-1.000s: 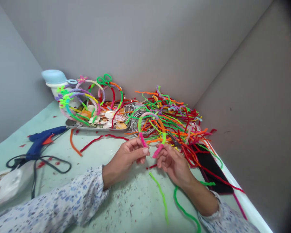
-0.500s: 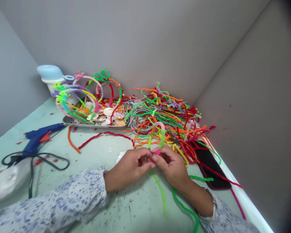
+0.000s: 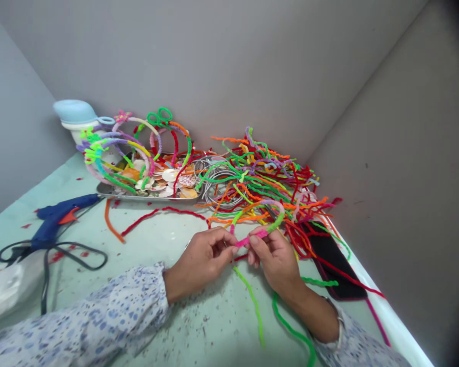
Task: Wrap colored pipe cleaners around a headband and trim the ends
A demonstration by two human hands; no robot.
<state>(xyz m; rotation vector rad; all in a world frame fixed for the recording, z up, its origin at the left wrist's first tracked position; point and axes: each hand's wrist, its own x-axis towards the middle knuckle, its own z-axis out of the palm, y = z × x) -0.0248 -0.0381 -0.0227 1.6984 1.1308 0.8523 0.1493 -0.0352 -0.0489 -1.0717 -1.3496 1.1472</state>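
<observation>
Between my two hands is a bent headband (image 3: 278, 216) wrapped in fuzzy pipe cleaner, with orange, pale, green and pink stretches. My left hand (image 3: 204, 257) pinches the loose end of the pink pipe cleaner (image 3: 244, 241). On the band's near side, where the pink coils sit, my right hand (image 3: 276, 257) grips between thumb and fingers. A light green pipe cleaner (image 3: 252, 298) lies on the table just below my hands. A darker green one (image 3: 290, 326) curves beside my right wrist.
Finished headbands (image 3: 135, 145) lean over a metal tray (image 3: 156, 200) of shells. A heap of pipe cleaners (image 3: 268, 168) and wire coils (image 3: 222, 186) fills the back. At left lies a blue glue gun (image 3: 53, 221) with its cord; at right, a dark phone (image 3: 338, 270).
The headband has tilted to the right in my right hand. My hands have moved slightly apart, and a pink length now stretches between them.
</observation>
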